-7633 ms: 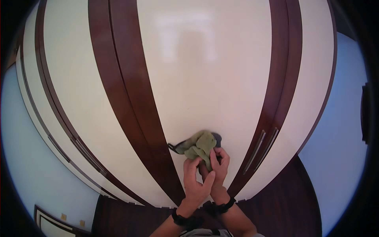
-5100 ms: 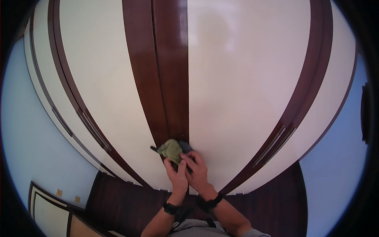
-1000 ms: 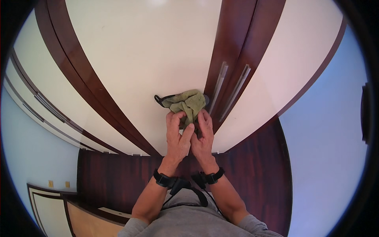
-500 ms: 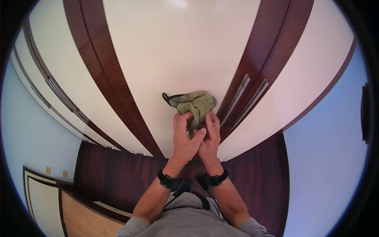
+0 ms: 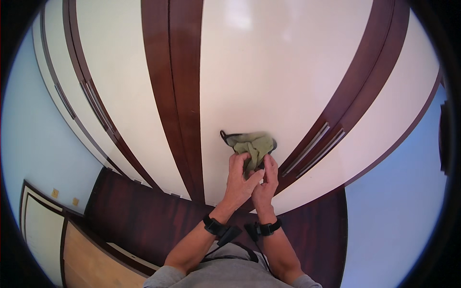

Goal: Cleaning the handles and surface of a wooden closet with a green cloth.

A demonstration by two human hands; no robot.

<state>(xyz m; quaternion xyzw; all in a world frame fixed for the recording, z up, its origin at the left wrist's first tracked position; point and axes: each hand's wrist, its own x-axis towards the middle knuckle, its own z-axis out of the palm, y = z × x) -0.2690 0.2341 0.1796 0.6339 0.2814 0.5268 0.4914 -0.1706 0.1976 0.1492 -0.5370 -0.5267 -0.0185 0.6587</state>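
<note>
Both my hands hold a bunched olive-green cloth [image 5: 257, 146] in front of a cream wardrobe door. The cloth has a dark edging and a small black loop at its upper left. My left hand [image 5: 240, 181] is closed on its lower left part, with the thumb reaching toward the other hand. My right hand [image 5: 266, 185] grips the lower right part, its fingers curled and partly hidden behind the folds. Each wrist wears a black strap with a small device.
Tall cream wardrobe doors [image 5: 283, 62] with dark brown wood strips [image 5: 175, 86] stand ahead. Two long metal handles [image 5: 307, 149] stick out to the right of my hands. Dark wooden flooring [image 5: 144, 211] lies below. A low wooden cabinet [image 5: 91, 254] is at lower left.
My view has turned left, so the wardrobe, cloth and hands now appear farther right and the cloth and hands lower in the picture. Both hands keep hold of the cloth.
</note>
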